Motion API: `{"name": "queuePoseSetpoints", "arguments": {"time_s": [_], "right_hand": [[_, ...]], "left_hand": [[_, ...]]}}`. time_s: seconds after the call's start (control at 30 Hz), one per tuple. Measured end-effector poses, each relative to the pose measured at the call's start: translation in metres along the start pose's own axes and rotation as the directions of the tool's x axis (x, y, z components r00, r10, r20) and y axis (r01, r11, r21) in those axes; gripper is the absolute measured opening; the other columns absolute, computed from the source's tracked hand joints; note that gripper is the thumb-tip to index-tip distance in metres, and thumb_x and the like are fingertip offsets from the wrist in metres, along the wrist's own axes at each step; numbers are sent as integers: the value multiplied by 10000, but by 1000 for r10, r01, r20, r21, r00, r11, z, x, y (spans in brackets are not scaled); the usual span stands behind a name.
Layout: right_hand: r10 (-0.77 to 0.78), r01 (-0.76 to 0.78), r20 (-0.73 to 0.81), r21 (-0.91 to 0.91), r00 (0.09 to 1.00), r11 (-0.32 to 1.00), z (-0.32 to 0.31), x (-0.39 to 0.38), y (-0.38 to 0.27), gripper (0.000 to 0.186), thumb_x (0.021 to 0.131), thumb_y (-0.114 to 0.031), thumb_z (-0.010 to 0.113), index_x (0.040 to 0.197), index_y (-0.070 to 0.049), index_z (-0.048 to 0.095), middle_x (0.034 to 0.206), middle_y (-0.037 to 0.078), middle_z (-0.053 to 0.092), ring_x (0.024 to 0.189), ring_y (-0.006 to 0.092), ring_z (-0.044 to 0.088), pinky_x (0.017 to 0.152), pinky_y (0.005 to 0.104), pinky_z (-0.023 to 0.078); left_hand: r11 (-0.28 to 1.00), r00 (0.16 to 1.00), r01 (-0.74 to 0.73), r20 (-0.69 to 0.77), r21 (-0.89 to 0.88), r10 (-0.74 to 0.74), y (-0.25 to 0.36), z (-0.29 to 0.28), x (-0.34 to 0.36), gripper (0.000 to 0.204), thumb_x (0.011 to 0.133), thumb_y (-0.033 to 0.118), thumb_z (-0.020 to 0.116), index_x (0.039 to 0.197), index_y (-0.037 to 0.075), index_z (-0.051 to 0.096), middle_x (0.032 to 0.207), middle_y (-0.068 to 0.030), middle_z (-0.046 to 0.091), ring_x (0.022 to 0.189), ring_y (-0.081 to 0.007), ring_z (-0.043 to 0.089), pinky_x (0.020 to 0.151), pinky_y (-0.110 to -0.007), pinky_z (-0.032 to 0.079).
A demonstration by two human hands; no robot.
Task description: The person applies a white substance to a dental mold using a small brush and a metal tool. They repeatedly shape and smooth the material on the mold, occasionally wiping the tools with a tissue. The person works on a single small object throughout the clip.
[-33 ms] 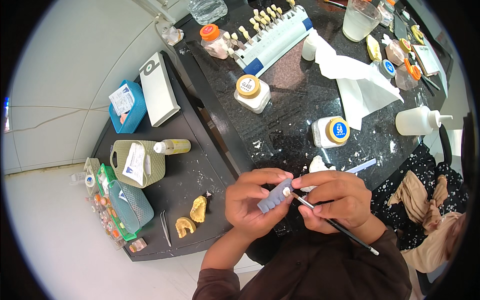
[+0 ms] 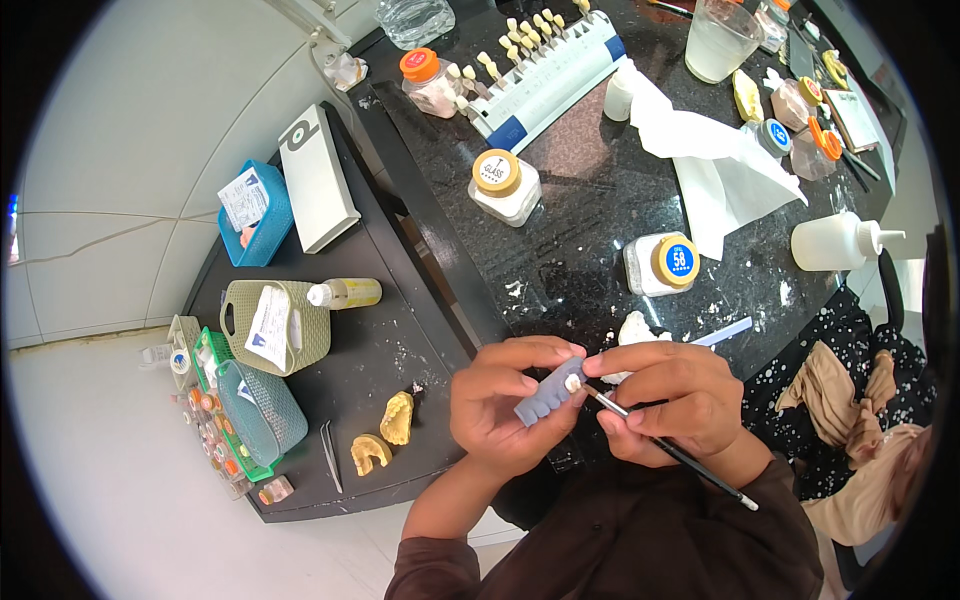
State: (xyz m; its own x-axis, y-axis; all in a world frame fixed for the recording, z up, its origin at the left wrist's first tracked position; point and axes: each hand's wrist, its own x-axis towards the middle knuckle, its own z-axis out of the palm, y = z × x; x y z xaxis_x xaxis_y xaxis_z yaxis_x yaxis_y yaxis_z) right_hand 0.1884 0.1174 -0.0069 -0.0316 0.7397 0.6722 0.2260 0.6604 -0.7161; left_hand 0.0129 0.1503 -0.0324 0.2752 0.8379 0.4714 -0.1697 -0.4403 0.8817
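Head view: a small grey-blue ridged block with a toothed edge point(image 2: 543, 400) is held up between both hands, above the near edge of the black speckled stone tabletop point(image 2: 575, 255). Seated on the block is a small white rounded piece point(image 2: 573, 382). The block looks light and stiff, probably easy to turn in the fingers; the white piece seems the delicate part, likely to chip or smear if pressed. The safest hold would be by the block's ends and sides — clear of the white piece.

The left hand point(image 2: 500, 412) is closed in a pinch around the block, fingers curled over the far side and thumb along the near one, beside the white piece. The right hand point(image 2: 690, 400) is closed around a slim black-handled brush with a silver collar point(image 2: 692, 462), held like a pen near its front; its forefinger reaches over to the block's right end. The brush tip lies just beside the white piece — whether they touch, I cannot tell. The handle slopes down toward the lower right. Both forearms slant up from the lower edge, elbows apart, the wrists bent inward so that the fingertips nearly meet.
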Motion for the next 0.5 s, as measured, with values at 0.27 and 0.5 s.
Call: {"name": "queuePoseSetpoints", "arguments": {"time_s": [0.27,0.5], "right_hand": [[16,-15,6,-23,1000,1000,0,1,-1,347,701,38,797,886,-93,535,794,59,636,879,318,740,600,330,597],[9,-9,-2,-27,1000,1000,1,1,0,332,669,46,821,846,-81,570,805,66,647,867,312,740,602,317,590]], "left_hand": [[992,999,-24,-25,-124,21,-4,0,-3,477,765,-109,759,1079,58,441,1059,-200,610,963,-359,687,804,-435,589],[995,999,-50,-20,-84,49,-5,-1,-1,472,757,-114,756,1066,62,447,1058,-196,608,958,-369,686,805,-446,590]]}}
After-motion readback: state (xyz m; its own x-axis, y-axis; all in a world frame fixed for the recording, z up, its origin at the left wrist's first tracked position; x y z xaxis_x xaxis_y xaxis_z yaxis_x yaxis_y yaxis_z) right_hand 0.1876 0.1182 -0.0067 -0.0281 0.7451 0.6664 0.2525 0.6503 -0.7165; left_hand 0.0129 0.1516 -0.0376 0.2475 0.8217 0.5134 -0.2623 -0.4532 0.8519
